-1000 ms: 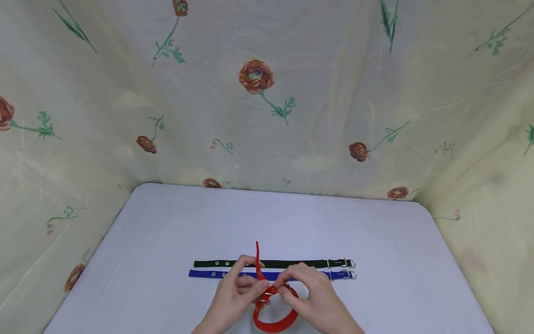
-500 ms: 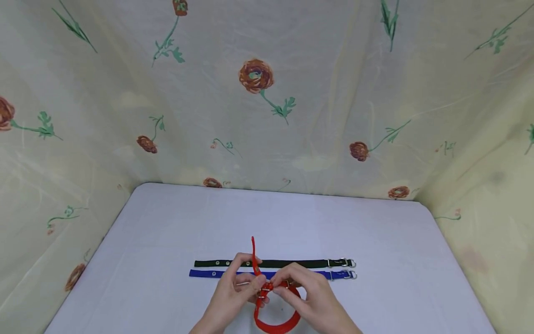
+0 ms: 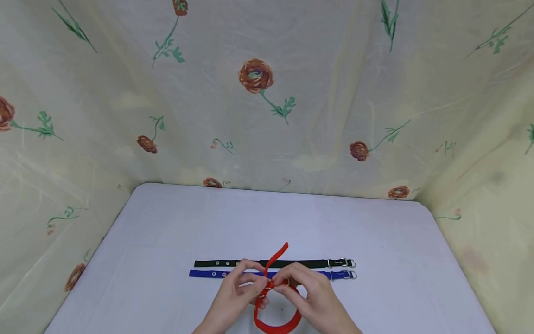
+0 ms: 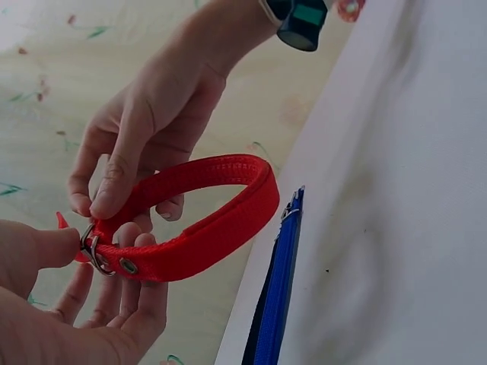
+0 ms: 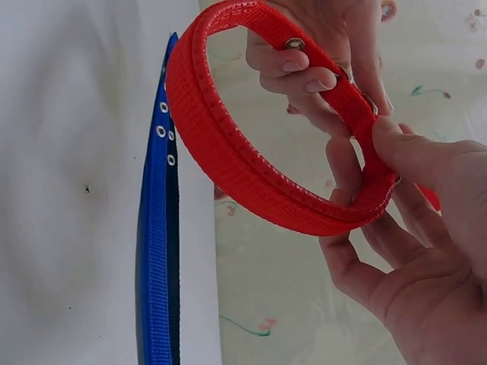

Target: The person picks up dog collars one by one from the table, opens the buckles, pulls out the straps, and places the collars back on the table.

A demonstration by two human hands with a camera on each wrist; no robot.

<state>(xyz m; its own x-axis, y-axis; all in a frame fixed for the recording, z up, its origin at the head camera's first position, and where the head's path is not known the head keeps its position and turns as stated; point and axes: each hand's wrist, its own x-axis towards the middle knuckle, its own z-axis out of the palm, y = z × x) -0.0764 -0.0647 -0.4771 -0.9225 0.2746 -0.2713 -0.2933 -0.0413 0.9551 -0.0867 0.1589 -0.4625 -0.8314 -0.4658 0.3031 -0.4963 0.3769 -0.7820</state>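
A red webbing collar (image 3: 278, 328) is bent into a loop and held above the table by both hands. Its metal buckle (image 4: 95, 251) and an eyelet show in the left wrist view. My left hand (image 3: 233, 297) pinches the collar by the buckle, thumb on top and fingers beneath. With thumb and fingertips, my right hand (image 3: 310, 294) grips the band just right of the buckle. The strap's loose end rises past the left fingers and leans to the right. Fingers partly hide the buckle in the head view.
Behind the hands, a black collar (image 3: 292, 264) and a blue collar (image 3: 202, 273) lie straight and parallel on the white table (image 3: 167, 227). Both have metal buckles at the right end and eyelets toward the left. A flowered curtain (image 3: 317, 93) surrounds the table's back and sides.
The red strap's loose end has swung from nearly upright, leaning slightly left, over to the right. Both hands stay close to where they were, still on the collar.
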